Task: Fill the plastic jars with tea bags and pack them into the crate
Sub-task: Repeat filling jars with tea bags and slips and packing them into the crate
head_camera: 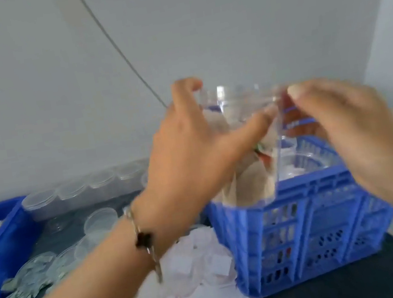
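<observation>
My left hand (189, 144) grips a clear plastic jar (237, 106), fingers curled over its top and thumb across its front. Pale tea bags (247, 184) fill the jar's lower part. The jar hangs tilted just above the near-left corner of the blue slatted crate (304, 221). My right hand (357, 133) holds the jar's right side, where blue stripes (299, 121) mark the plastic; its thumb lies on top and its fingers show through the wall. Another clear jar (303, 162) stands inside the crate. The picture is blurred by motion.
A row of empty clear jars (81, 190) lines the wall at left, with loose lids (98, 221) below. A blue bin (2, 231) sits at far left beside a heap of greenish packets (26, 284). White tea bag packets (197, 277) cover the table in front of the crate.
</observation>
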{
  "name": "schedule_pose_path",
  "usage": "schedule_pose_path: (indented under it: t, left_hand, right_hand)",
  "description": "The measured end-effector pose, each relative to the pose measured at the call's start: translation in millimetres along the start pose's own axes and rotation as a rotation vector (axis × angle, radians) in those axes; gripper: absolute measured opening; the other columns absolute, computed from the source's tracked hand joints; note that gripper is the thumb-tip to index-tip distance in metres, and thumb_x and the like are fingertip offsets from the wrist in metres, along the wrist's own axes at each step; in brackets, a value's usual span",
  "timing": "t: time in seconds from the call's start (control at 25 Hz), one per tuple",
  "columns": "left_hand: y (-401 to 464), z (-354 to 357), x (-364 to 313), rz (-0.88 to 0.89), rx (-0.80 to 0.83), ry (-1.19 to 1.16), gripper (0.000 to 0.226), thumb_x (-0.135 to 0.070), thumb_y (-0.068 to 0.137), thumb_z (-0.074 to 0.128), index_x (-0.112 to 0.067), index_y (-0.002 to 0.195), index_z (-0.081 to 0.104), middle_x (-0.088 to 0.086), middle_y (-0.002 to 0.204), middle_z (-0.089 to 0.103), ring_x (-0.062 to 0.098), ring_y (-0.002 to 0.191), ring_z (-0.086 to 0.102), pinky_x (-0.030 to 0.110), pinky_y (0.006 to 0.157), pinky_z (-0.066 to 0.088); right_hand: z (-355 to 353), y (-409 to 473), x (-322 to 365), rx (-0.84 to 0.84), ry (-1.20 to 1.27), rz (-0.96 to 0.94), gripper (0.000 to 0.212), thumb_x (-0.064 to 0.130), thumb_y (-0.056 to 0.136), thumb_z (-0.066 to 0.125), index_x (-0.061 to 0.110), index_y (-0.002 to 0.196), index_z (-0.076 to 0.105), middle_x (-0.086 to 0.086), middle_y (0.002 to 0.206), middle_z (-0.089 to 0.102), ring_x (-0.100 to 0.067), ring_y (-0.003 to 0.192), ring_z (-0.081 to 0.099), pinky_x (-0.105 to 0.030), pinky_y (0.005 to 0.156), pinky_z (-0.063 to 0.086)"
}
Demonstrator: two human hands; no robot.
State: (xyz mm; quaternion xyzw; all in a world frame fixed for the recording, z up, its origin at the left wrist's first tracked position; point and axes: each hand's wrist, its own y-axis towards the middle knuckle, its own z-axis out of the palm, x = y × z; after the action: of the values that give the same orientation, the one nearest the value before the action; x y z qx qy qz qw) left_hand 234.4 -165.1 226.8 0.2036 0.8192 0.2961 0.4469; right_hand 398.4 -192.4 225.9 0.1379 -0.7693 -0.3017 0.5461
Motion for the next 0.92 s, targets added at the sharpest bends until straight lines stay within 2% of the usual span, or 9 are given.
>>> schedule_pose_path:
  t: [0.12,0.24,0.32,0.4,0.52,0.64,0.68,0.8,0.92]
  left_hand:
    - [67.9,30.6,-38.5,0.094,0.081,0.032,0.082,-0.076,0.065,0.063,-0.019,0.119,0.037,-0.004,0.098,0.06,0.015,0.085,0.061,0.033,0.07,0.05]
    - [134.4,62.9,-69.2,0.134,0.223,0.053,0.08,-0.072,0.069,0.063,-0.011,0.118,0.046,-0.003,0.089,0.058,0.01,0.076,0.057,0.026,0.058,0.043]
    - [168.7,91.0,-79.8,0.14,0.34,0.063,0.067,-0.069,0.066,0.068,-0.011,0.098,0.058,-0.003,0.08,0.059,0.01,0.069,0.056,0.025,0.055,0.042]
    - [192.5,126.1,-77.2,0.116,0.458,0.088,0.05,-0.06,0.065,0.074,-0.015,0.074,0.056,-0.002,0.07,0.056,0.012,0.064,0.054,0.022,0.051,0.039]
    - [208.4,186.2,-53.5,0.129,0.607,0.189,0.047,-0.052,0.065,0.079,-0.014,0.059,0.052,-0.001,0.057,0.05,0.013,0.053,0.046,0.018,0.038,0.032]
    - [211.9,233.4,-18.8,0.159,0.685,0.343,0.046,-0.057,0.065,0.077,-0.017,0.062,0.055,-0.003,0.059,0.051,0.01,0.051,0.045,0.023,0.042,0.028]
    - [211.4,245.4,-7.6,0.147,0.71,0.356,0.045,-0.058,0.064,0.077,-0.018,0.066,0.058,-0.003,0.064,0.055,0.01,0.055,0.048,0.023,0.045,0.03]
    - [207.0,271.3,22.8,0.133,0.773,0.531,0.054,-0.07,0.06,0.071,-0.027,0.092,0.065,0.003,0.085,0.057,0.02,0.08,0.055,0.023,0.061,0.037]
    - [203.4,287.3,43.0,0.102,0.796,0.687,0.059,-0.077,0.055,0.069,-0.022,0.068,0.051,0.0,0.078,0.051,0.023,0.082,0.053,0.027,0.064,0.039]
  right_hand:
    - [-43.0,51.0,11.7,-0.166,-0.028,-0.015,0.025,0.036,0.078,0.053,0.017,0.07,0.068,-0.002,0.074,0.065,-0.011,0.069,0.062,-0.027,0.067,0.054]
    - [-79.1,103.8,17.0,-0.266,-0.201,-0.021,0.028,0.04,0.086,0.051,0.013,0.084,0.059,-0.008,0.076,0.055,-0.018,0.068,0.054,-0.042,0.071,0.053]
    - [-101.2,136.9,5.3,-0.301,-0.254,0.076,0.027,0.039,0.09,0.05,0.013,0.085,0.056,-0.006,0.078,0.054,-0.018,0.069,0.054,-0.042,0.075,0.055]
    - [-114.3,160.3,-16.7,-0.294,-0.294,0.225,0.021,0.034,0.088,0.054,0.013,0.083,0.056,-0.002,0.075,0.055,-0.018,0.069,0.056,-0.037,0.072,0.055]
    - [-122.8,182.0,-69.2,-0.24,-0.365,0.406,0.014,0.014,0.082,0.063,0.011,0.072,0.053,-0.006,0.072,0.051,-0.02,0.067,0.054,-0.035,0.066,0.054]
    - [-119.0,194.1,-122.6,-0.223,-0.457,0.504,0.006,0.002,0.077,0.064,0.001,0.081,0.06,-0.015,0.08,0.057,-0.028,0.073,0.062,-0.043,0.07,0.058]
    - [-116.2,197.7,-139.4,-0.217,-0.488,0.536,0.01,0.0,0.077,0.063,-0.004,0.085,0.062,-0.018,0.082,0.06,-0.032,0.076,0.066,-0.047,0.072,0.058]
    - [-102.2,202.2,-184.9,-0.132,-0.569,0.621,0.015,-0.003,0.077,0.059,-0.01,0.089,0.064,-0.023,0.079,0.065,-0.037,0.076,0.07,-0.049,0.072,0.058]
    - [-88.6,198.7,-215.1,-0.061,-0.657,0.648,0.015,0.0,0.078,0.057,-0.008,0.087,0.066,-0.021,0.077,0.069,-0.032,0.068,0.071,-0.047,0.07,0.059]
